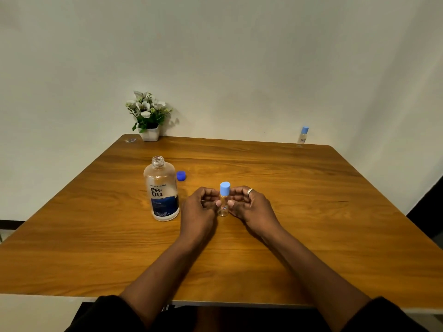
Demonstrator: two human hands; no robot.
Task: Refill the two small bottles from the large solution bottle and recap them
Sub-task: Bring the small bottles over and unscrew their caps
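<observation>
A small clear bottle (224, 207) with a light blue cap stands upright on the wooden table (311, 212) near its middle. My left hand (201, 207) and my right hand (247, 207) pinch its body from either side with their fingertips. The large solution bottle (161, 190), clear with a blue label, stands uncapped just left of my left hand. Its dark blue cap (181, 175) lies on the table behind it. A second small bottle (303, 135) with a light blue cap stands at the table's far right edge by the wall.
A white pot of white flowers (148, 118) sits at the far left corner against the wall. A small shiny object (130, 140) lies beside it. The table's near edge runs just above my sleeves.
</observation>
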